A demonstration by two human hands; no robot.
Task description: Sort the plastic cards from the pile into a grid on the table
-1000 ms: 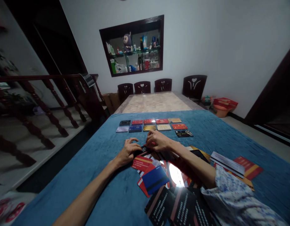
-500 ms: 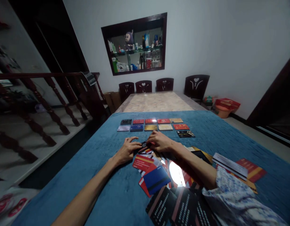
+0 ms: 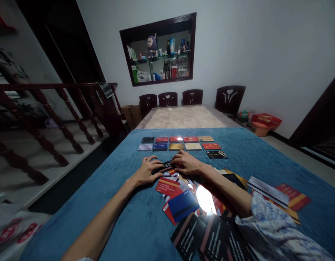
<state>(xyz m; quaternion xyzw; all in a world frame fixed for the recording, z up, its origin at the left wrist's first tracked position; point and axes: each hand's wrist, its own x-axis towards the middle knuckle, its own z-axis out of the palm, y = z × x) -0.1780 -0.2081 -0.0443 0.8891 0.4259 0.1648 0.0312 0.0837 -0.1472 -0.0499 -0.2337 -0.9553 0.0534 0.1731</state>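
Black cards (image 3: 167, 166) lie between my two hands, at the far edge of a loose pile of cards. My left hand (image 3: 147, 172) has its fingers bent over the cards' left end, and my right hand (image 3: 187, 163) has its fingers closed on their right end. Nearer me in the pile are a red card (image 3: 167, 185), a blue card (image 3: 183, 206) and black cards with white print (image 3: 215, 237). Beyond my hands stand two rows of small card stacks, among them a gold one (image 3: 176, 146). A single black card (image 3: 216, 154) lies at their right.
The blue cloth (image 3: 113, 203) covers the near part of the table. A white striped card (image 3: 268, 192) and a red card (image 3: 292, 197) lie at the right. Chairs (image 3: 229, 99) stand round the far end, and a wooden railing (image 3: 61, 108) runs along the left.
My left hand's fingers have shifted slightly over the black cards, which show more between the hands. The whole view has moved a little to the left.
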